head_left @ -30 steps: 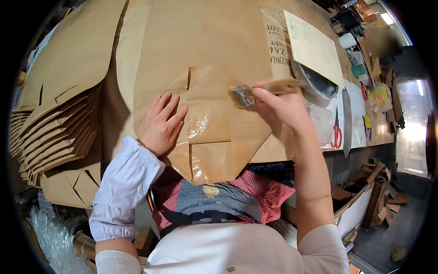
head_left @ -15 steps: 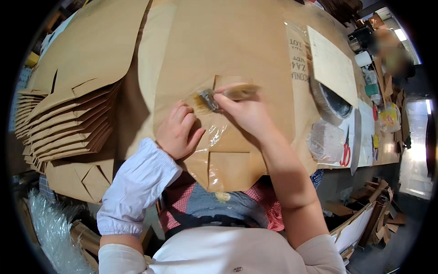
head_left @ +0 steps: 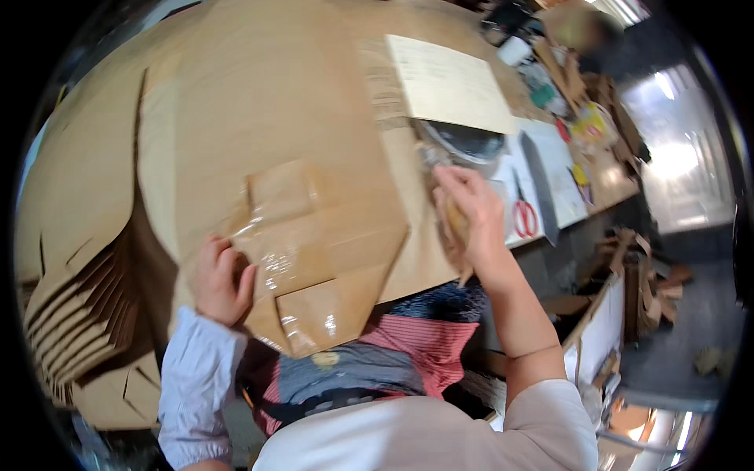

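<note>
A flat brown paper bag (head_left: pixel 353 259) lies before me on the bench, its near end folded into an angled shape with shiny wet patches on it. My left hand (head_left: pixel 224 282) rests on the bag's left edge, fingers loosely bent and thumb apart, gripping nothing. Away to the right, my right hand (head_left: pixel 473 208) is closed round the handle of a flat brush (head_left: pixel 455 224). The bristles, slightly blurred, are beside the near left rim of a round bowl (head_left: pixel 471 149) with dark contents. A pale board (head_left: pixel 448 82) covers the bowl's far part.
Stacked folded brown paper bags (head_left: pixel 86 306) stand on the left. Right of the bowl are red-handled scissors (head_left: pixel 524 216) and a long grey blade (head_left: pixel 539 188) on a white sheet. Farther off are a white cup (head_left: pixel 514 51) and a yellow packet (head_left: pixel 591 125). The bench edge runs past the scissors.
My right hand has carried the brush off the bag, rightward to the bowl. The view has swung right, while my left hand has stayed by the bag's left edge.
</note>
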Demonstrator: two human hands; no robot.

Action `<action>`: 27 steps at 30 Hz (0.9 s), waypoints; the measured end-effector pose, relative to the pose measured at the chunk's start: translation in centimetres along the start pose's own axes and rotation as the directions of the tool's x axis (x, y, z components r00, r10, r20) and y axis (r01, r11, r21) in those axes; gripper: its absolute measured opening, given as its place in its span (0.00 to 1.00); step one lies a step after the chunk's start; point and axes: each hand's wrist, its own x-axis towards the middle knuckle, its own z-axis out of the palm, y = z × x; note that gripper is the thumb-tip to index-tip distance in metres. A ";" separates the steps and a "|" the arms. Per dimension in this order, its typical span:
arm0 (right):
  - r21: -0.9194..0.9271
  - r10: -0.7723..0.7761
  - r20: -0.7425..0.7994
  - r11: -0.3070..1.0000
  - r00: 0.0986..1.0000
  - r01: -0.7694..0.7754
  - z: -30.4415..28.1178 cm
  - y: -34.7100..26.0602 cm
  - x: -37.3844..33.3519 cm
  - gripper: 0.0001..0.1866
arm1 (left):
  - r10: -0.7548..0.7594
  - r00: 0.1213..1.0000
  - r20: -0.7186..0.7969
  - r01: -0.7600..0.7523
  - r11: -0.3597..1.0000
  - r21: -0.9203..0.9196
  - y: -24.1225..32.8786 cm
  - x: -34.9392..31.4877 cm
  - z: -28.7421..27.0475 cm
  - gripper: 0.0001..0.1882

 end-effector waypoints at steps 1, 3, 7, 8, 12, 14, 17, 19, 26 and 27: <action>-0.108 0.010 -0.047 0.994 0.999 -0.015 -0.5 3.7 -1.1 0.23 | 0.003 1.000 0.002 -0.003 1.000 -0.009 0.3 0.1 0.0 0.14; -0.249 -0.028 0.004 0.968 1.000 0.028 -2.2 7.7 -3.8 0.23 | 0.008 1.000 0.000 -0.008 1.000 0.011 0.2 0.0 0.3 0.13; -0.267 -0.106 0.208 0.950 0.972 0.161 -2.1 7.3 -4.9 0.22 | -0.017 0.992 0.122 0.011 0.999 0.044 0.7 1.0 -1.1 0.10; -0.257 -0.085 0.205 0.956 0.975 0.138 -2.0 5.3 -3.8 0.22 | -0.013 0.994 0.111 0.011 1.000 0.018 0.0 1.4 -1.6 0.08; 0.376 0.013 0.173 0.923 0.985 -0.078 5.4 -4.0 0.8 0.08 | -0.262 0.964 0.044 0.264 0.963 -0.058 -3.0 4.5 -1.9 0.26; 0.387 0.147 0.161 0.900 0.976 -0.200 11.7 -2.1 2.0 0.06 | -0.428 0.844 0.322 0.476 0.875 -0.085 -3.0 7.6 -2.6 0.32; 0.229 0.059 0.765 0.906 0.641 -0.356 11.4 -1.5 8.1 0.07 | -0.366 0.750 0.551 0.346 0.927 0.143 -5.4 8.3 -3.4 0.20; 0.339 -0.059 0.699 0.905 0.712 -0.259 11.2 -1.1 7.2 0.06 | -0.392 0.631 0.669 0.241 0.919 0.312 -3.3 9.1 -3.9 0.14; 0.093 -0.340 0.408 0.939 0.847 0.332 8.8 -4.1 0.6 0.17 | 0.200 0.955 0.221 -0.288 0.809 0.513 -1.4 0.2 -2.8 0.14; 0.089 -0.343 0.387 0.938 0.856 0.335 8.3 -4.3 0.2 0.19 | -0.034 0.951 0.308 -0.152 0.816 0.558 -1.1 -1.2 -3.1 0.22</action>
